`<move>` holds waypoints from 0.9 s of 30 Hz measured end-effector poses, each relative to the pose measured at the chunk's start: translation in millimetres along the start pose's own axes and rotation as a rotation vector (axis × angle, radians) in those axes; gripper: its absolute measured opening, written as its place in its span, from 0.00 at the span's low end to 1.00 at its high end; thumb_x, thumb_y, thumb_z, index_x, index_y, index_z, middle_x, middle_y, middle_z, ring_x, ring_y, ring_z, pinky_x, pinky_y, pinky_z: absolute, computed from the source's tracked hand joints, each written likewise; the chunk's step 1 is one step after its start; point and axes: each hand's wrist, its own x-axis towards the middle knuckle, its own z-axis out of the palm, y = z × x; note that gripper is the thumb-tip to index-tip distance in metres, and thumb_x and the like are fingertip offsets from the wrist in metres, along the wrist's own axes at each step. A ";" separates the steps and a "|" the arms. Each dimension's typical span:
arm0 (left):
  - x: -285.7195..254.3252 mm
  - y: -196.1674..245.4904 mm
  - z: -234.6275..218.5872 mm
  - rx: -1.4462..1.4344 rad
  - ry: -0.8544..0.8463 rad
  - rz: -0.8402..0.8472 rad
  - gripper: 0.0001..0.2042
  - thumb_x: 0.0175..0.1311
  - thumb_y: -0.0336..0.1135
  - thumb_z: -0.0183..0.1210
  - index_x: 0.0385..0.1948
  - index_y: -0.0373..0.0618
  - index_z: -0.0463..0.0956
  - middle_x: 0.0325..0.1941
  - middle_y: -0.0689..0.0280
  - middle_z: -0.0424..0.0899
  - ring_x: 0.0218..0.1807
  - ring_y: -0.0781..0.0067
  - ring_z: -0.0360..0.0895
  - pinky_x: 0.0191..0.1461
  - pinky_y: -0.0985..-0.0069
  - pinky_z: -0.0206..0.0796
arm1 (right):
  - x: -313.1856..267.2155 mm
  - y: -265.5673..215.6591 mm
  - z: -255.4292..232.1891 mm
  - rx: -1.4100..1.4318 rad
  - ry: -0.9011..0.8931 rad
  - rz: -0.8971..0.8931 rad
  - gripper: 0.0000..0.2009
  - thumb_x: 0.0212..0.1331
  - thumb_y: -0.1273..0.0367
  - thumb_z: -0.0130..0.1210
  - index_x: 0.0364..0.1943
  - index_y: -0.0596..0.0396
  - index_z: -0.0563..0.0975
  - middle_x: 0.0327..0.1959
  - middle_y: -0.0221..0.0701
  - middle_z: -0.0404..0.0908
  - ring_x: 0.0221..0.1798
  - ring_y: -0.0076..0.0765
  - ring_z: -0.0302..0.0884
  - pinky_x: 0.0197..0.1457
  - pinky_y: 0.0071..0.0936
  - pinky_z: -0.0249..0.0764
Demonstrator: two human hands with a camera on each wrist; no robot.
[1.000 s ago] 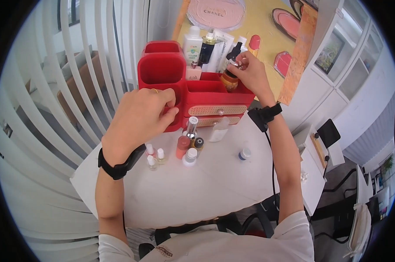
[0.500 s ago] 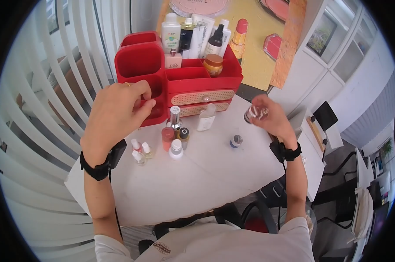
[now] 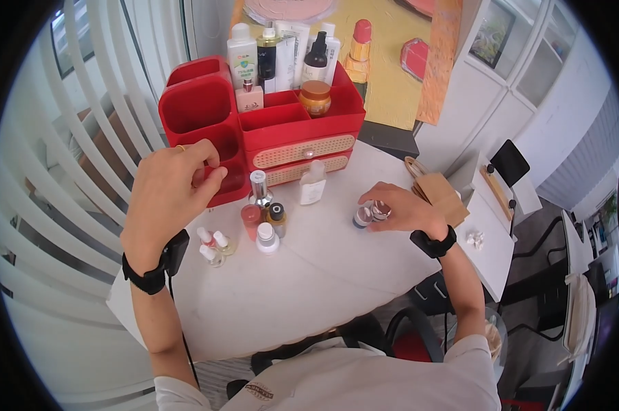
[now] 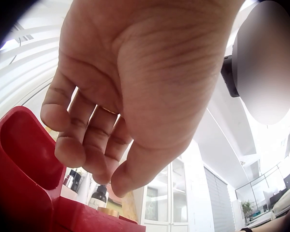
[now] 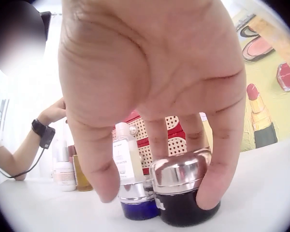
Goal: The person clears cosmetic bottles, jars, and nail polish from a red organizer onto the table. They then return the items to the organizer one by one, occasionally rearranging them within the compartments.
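My right hand (image 3: 412,211) spreads over a dark jar with a shiny silver lid (image 5: 181,171) on the white table. In the right wrist view a fingertip overlaps the jar's right side, and the thumb (image 5: 106,181) stands apart from it, left of a blue jar (image 5: 140,210). The two jars stand side by side. My left hand (image 3: 165,192) hovers at the front left of a red cosmetics organizer (image 3: 302,137), its fingers loosely bent with nothing between them. An amber jar (image 3: 315,99) sits in one of the organizer's compartments.
A clear bottle with a white label (image 3: 313,188) stands before the organizer's drawers. Left of it are a coral bottle (image 3: 251,219), a white bottle (image 3: 267,238) and several small white-capped bottles (image 3: 221,242). Tall bottles (image 3: 242,58) fill the organizer's back. A brown paper bag (image 3: 441,195) lies at right.
My right hand left the amber jar in the organizer, came right with the silver-lidded jar, then down beside the blue jar on the table. The left hand stays by the organizer while the view shifts.
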 end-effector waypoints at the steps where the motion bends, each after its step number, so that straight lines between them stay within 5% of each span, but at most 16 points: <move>1: -0.1 -0.4 -0.4 0.004 0.002 0.000 0.06 0.55 0.29 0.65 0.27 0.41 0.75 0.15 0.64 0.75 0.19 0.69 0.73 0.26 0.73 0.61 | 2.8 -1.8 0.4 -0.018 -0.044 0.017 0.21 0.50 0.64 0.67 0.50 0.52 0.79 0.39 0.34 0.77 0.40 0.35 0.74 0.46 0.31 0.74; 9: -0.4 -1.0 -1.2 -0.009 -0.020 -0.007 0.06 0.55 0.29 0.65 0.27 0.41 0.75 0.16 0.63 0.75 0.19 0.69 0.73 0.26 0.73 0.61 | 8.1 -17.4 0.3 -0.087 -0.172 0.043 0.21 0.53 0.62 0.69 0.50 0.52 0.79 0.47 0.36 0.78 0.48 0.40 0.75 0.50 0.31 0.75; 14: -1.4 -3.0 -4.1 -0.012 0.007 0.006 0.06 0.55 0.29 0.65 0.27 0.41 0.75 0.16 0.63 0.76 0.19 0.69 0.73 0.26 0.73 0.61 | 25.7 -38.7 -36.6 -0.232 0.404 -0.052 0.19 0.52 0.58 0.69 0.44 0.53 0.80 0.47 0.39 0.81 0.53 0.40 0.77 0.54 0.36 0.74; 19: -1.5 -3.1 -5.8 -0.011 0.003 0.004 0.07 0.54 0.29 0.65 0.27 0.42 0.75 0.16 0.64 0.76 0.19 0.68 0.73 0.26 0.73 0.62 | 100.8 -70.5 -78.8 -0.122 0.702 -0.189 0.21 0.53 0.56 0.68 0.38 0.61 0.80 0.37 0.42 0.84 0.38 0.41 0.82 0.42 0.33 0.77; 27: -4.2 -2.7 -14.5 0.004 0.037 0.001 0.07 0.55 0.33 0.66 0.27 0.44 0.76 0.15 0.65 0.74 0.20 0.67 0.74 0.27 0.70 0.63 | 175.0 -60.0 -82.0 -0.133 0.607 -0.073 0.22 0.46 0.55 0.71 0.34 0.61 0.80 0.28 0.42 0.84 0.33 0.46 0.84 0.39 0.33 0.77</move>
